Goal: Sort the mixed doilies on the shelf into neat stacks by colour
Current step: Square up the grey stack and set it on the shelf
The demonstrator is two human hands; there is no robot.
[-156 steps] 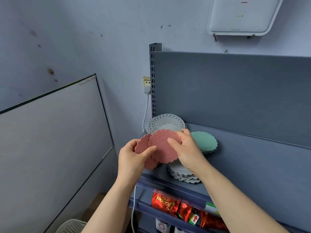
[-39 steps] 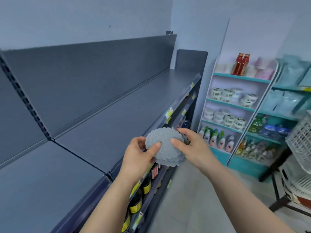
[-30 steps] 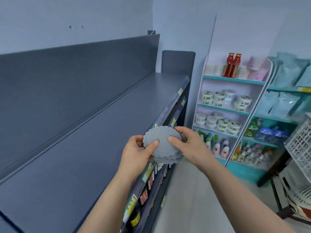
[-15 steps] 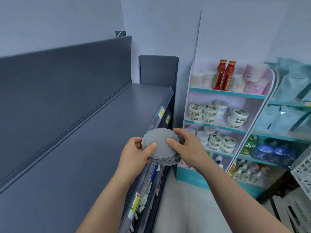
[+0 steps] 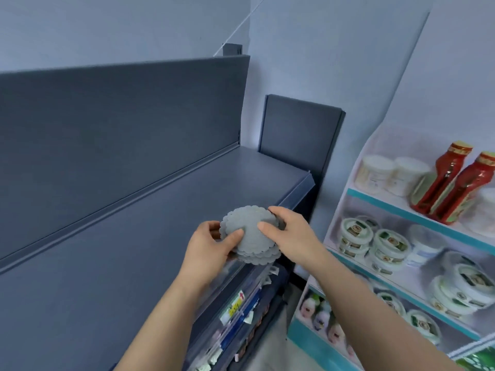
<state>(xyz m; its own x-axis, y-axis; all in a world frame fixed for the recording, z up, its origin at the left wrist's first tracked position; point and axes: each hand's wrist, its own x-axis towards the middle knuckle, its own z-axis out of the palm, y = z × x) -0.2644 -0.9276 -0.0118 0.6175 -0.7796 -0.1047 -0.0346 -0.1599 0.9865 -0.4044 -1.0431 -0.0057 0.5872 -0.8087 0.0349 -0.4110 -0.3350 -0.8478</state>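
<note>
I hold a small stack of grey scalloped doilies (image 5: pixel 251 231) between both hands, above the front edge of the dark grey shelf (image 5: pixel 134 236). My left hand (image 5: pixel 211 247) grips the stack's left side, thumb on top. My right hand (image 5: pixel 289 236) grips its right side, thumb on the top doily and fingers behind. The doilies in the stack are slightly offset at the lower edge. No other doilies are in view.
The grey shelf has a tall back panel (image 5: pixel 120 124) and an end panel (image 5: pixel 300 132) at its far right. Packaged goods (image 5: pixel 241 314) fill the tier below. A white and teal rack (image 5: pixel 407 236) with tubs and red bottles (image 5: pixel 455 183) stands to the right.
The view has swung right along the shelf, away from the pink, green and white doilies. I held pink doilies five seconds ago; now I carry the grey stack near the shelf's right end.
</note>
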